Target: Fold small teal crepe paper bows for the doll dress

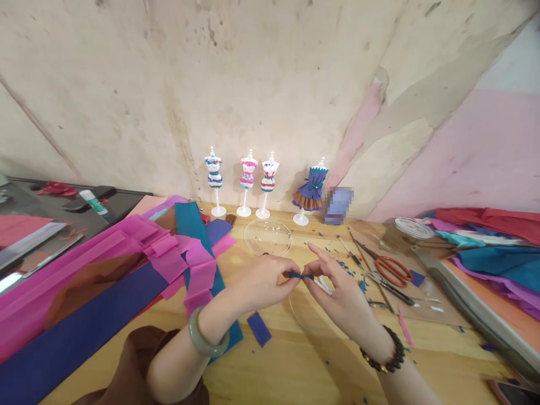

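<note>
My left hand (270, 277) and my right hand (335, 287) meet above the table, each pinching one end of a small dark blue strip (300, 275), apparently paper, narrow at its middle. Something white (324, 284) shows under my right fingers, partly hidden. Beyond my hands lies a clear round plate (246, 243) with small white beads on it. At the back, a miniature dress form (313, 188) wears a blue and brown dress with a bow. A blue paper rectangle (259, 329) lies on the table near my left forearm.
Three white miniature dress forms (246, 177) stand along the wall. Pink, blue and teal paper strips (139, 247) cover the left side. On the right lie orange-handled scissors (394, 270), pliers (394, 289), a spool (413, 228), scraps and folded coloured paper (493, 261).
</note>
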Action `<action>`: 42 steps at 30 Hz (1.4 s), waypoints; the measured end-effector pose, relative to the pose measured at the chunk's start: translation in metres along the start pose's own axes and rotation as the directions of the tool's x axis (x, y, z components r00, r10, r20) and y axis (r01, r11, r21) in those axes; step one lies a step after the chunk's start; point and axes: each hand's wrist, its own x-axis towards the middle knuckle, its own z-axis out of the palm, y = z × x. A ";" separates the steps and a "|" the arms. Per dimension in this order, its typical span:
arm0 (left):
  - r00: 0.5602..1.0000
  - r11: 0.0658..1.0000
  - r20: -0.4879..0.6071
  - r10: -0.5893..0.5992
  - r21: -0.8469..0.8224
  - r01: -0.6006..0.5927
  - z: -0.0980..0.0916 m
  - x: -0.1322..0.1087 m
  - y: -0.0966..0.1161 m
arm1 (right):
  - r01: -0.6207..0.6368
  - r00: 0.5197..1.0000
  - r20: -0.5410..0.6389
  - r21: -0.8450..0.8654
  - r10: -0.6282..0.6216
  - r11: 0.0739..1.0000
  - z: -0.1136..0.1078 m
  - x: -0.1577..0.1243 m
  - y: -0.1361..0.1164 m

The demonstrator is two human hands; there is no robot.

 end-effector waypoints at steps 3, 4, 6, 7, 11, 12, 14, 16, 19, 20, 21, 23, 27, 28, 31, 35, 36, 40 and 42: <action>1.000 1.000 -0.002 -0.005 -0.004 0.005 0.001 0.001 0.000 | -0.011 1.000 0.014 -0.002 0.011 1.000 0.000 0.000 -0.001; 1.000 1.000 -0.005 -0.008 -0.001 0.008 0.001 0.001 0.000 | -0.016 1.000 0.021 -0.001 0.016 1.000 0.001 0.000 -0.001; 1.000 1.000 -0.013 -0.012 0.009 0.012 0.002 0.002 0.000 | -0.022 0.999 0.029 0.004 0.022 1.000 0.002 -0.001 0.000; 1.000 1.000 -0.015 -0.012 0.013 0.012 0.002 0.002 0.000 | -0.025 0.999 0.032 0.006 0.024 1.000 0.003 -0.001 0.000; 1.000 1.000 -0.026 0.000 0.015 0.001 0.004 0.001 -0.001 | -0.032 0.998 0.052 0.013 0.031 0.999 0.005 -0.002 0.002; 1.000 1.000 -0.029 0.007 0.008 -0.006 0.005 0.002 -0.001 | -0.032 0.998 0.055 0.015 0.031 0.999 0.005 -0.002 0.002; 1.000 1.000 -0.025 0.017 -0.022 -0.017 0.004 0.002 -0.002 | -0.031 0.998 0.055 0.019 0.030 0.999 0.005 -0.002 0.002; 1.000 0.997 -0.010 0.013 -0.076 -0.014 0.004 0.002 -0.004 | -0.035 0.998 0.054 0.026 0.034 0.999 0.004 -0.001 0.001; 0.998 0.977 0.021 -0.053 -0.204 0.056 0.005 0.003 -0.010 | -0.029 0.999 0.043 0.027 0.028 0.999 0.002 0.000 0.000; 0.995 0.960 0.029 -0.091 -0.261 0.095 0.006 0.003 -0.012 | -0.013 0.999 0.040 0.020 0.012 1.000 0.001 0.000 0.000; 0.991 0.937 0.039 -0.129 -0.323 0.135 0.007 0.004 -0.014 | 0.013 0.999 0.041 0.007 -0.014 1.000 0.001 0.000 0.001; 0.981 0.877 0.071 -0.183 -0.440 0.195 0.008 0.005 -0.019 | 0.095 0.994 0.059 -0.038 -0.093 0.995 0.000 0.001 0.001; 0.966 0.766 0.160 -0.205 -0.588 0.260 0.007 0.007 -0.022 | 0.233 0.971 0.089 -0.130 -0.222 0.964 0.000 0.002 0.003; 0.961 0.747 0.178 -0.213 -0.604 0.277 0.006 0.007 -0.022 | 0.245 0.968 0.089 -0.146 -0.234 0.959 0.000 0.002 0.004; 0.948 0.714 0.219 -0.230 -0.624 0.317 0.005 0.006 -0.025 | 0.263 0.964 0.088 -0.189 -0.251 0.946 0.001 0.001 0.004; 0.936 0.668 0.269 -0.227 -0.656 0.351 0.005 0.006 -0.030 | 0.293 0.956 0.085 -0.234 -0.280 0.927 0.000 0.000 0.006; 0.935 0.658 0.274 -0.226 -0.664 0.354 0.005 0.006 -0.030 | 0.299 0.954 0.082 -0.241 -0.288 0.923 0.000 0.000 0.006; 0.939 0.663 0.267 -0.218 -0.665 0.343 0.004 0.006 -0.028 | 0.315 0.949 0.063 -0.244 -0.309 0.917 -0.001 0.001 0.004; 0.941 0.680 0.259 -0.218 -0.652 0.336 0.004 0.006 -0.027 | 0.319 0.948 0.062 -0.232 -0.313 0.919 0.000 0.002 0.003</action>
